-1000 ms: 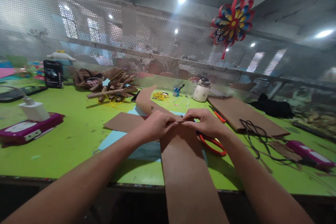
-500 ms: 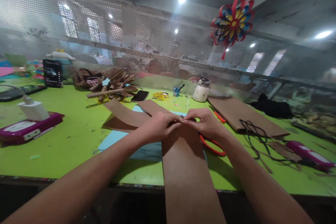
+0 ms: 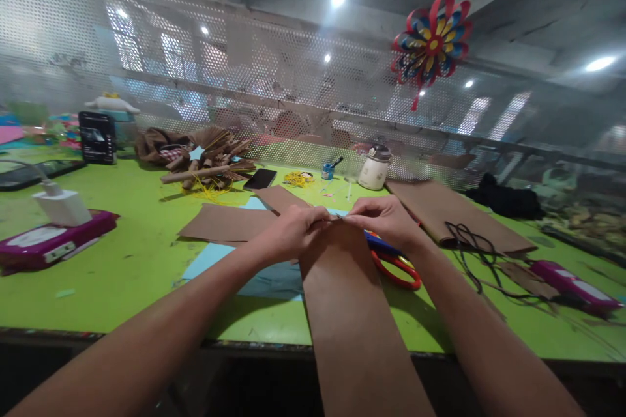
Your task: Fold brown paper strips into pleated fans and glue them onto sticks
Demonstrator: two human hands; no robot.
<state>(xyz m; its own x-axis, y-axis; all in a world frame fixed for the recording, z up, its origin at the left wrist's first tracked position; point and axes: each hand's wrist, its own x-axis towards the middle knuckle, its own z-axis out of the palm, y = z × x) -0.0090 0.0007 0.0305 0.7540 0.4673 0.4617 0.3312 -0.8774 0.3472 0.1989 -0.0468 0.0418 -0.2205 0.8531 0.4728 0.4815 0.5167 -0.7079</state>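
Note:
A long strip of brown paper (image 3: 355,313) hangs toward me over the table's front edge. My left hand (image 3: 298,229) pinches its far end on the left side. At the same end, my right hand (image 3: 384,218) pinches the right side, its fingertips close to the left ones. A small dark edge shows between the fingertips, too small to name. Scissors with red and blue handles (image 3: 398,270) lie partly under my right hand. More brown paper pieces (image 3: 225,223) and light blue paper (image 3: 220,267) lie beneath and left of my left hand.
A large folded brown paper sheet (image 3: 460,215) and a black cord (image 3: 469,251) lie to the right. Purple power strips (image 3: 63,238) sit at both sides. Behind are a bundle of rolled brown paper (image 3: 210,163), a phone (image 3: 260,179), and a white jar (image 3: 374,169).
The curled brown paper piece on the left has dropped flatter onto the table. My right hand has shifted slightly, showing more of the scissors' blue handle. Both hands keep their pinch.

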